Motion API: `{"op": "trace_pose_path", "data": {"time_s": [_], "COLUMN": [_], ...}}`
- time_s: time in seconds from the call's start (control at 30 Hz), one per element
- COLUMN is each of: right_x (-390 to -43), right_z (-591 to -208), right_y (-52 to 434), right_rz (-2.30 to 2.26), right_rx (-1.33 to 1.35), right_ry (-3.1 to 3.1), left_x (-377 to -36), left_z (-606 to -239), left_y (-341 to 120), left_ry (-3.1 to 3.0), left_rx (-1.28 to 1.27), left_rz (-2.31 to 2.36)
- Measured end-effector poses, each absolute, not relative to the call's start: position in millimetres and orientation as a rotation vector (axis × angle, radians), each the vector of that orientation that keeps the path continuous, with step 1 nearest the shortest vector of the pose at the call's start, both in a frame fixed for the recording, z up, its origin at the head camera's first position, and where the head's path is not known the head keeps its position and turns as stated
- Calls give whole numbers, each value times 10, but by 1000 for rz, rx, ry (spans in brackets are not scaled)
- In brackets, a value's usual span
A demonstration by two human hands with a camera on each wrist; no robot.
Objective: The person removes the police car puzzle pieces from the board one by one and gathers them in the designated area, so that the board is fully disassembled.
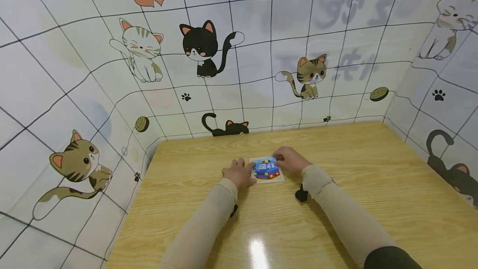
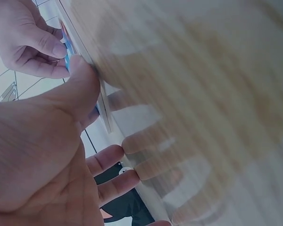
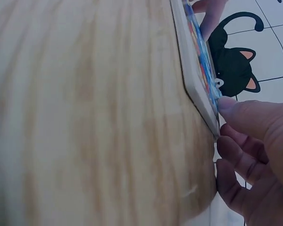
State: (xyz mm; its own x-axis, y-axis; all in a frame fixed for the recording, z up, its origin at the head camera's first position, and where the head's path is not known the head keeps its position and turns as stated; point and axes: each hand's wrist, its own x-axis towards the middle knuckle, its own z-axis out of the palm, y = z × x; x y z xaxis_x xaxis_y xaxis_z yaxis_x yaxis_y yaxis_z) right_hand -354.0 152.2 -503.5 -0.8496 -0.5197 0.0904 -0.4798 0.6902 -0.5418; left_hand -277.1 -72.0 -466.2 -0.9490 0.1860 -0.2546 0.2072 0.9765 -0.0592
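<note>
A small square puzzle board [image 1: 266,170] with a blue car picture lies flat in the middle of the wooden table [image 1: 373,186]. My left hand [image 1: 239,172] rests beside the board's left edge. Its thumb [image 2: 80,87] presses on that edge, and its fingers [image 2: 108,157] lie straight on the table. My right hand [image 1: 289,159] is at the board's far right corner. There its thumb and forefinger [image 2: 49,47] pinch the board's blue edge [image 2: 68,54]. In the right wrist view the thumb tip [image 3: 228,106] sits on the corner of the board [image 3: 193,70].
Walls with cartoon cats [image 1: 201,47] close in the table on the left, back and right. A black strap piece [image 1: 301,195] hangs under my right wrist. Bare wood surrounds the board on all sides.
</note>
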Motion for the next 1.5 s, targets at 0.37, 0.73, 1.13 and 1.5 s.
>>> {"op": "trace_pose_path", "data": {"time_s": [0.37, 0.73, 1.13, 1.5], "right_x": [-3563, -3568, -3536, -3489], "right_z": [-5105, -5113, -5113, -5099], "right_y": [1563, 1573, 1580, 1603], "right_rz": [-938, -960, -960, -1027], "right_rx": [-841, -846, -821, -778], "right_ry": [2807, 2793, 2795, 2757], "left_x": [-2805, -2818, -2785, -2805], "left_z": [-4692, -4728, -4746, -4777], "left_y": [-719, -717, -693, -662], "left_ry": [2858, 2859, 2881, 2889], "left_rx": [283, 280, 270, 244], "left_rz": [-167, -182, -163, -178]}}
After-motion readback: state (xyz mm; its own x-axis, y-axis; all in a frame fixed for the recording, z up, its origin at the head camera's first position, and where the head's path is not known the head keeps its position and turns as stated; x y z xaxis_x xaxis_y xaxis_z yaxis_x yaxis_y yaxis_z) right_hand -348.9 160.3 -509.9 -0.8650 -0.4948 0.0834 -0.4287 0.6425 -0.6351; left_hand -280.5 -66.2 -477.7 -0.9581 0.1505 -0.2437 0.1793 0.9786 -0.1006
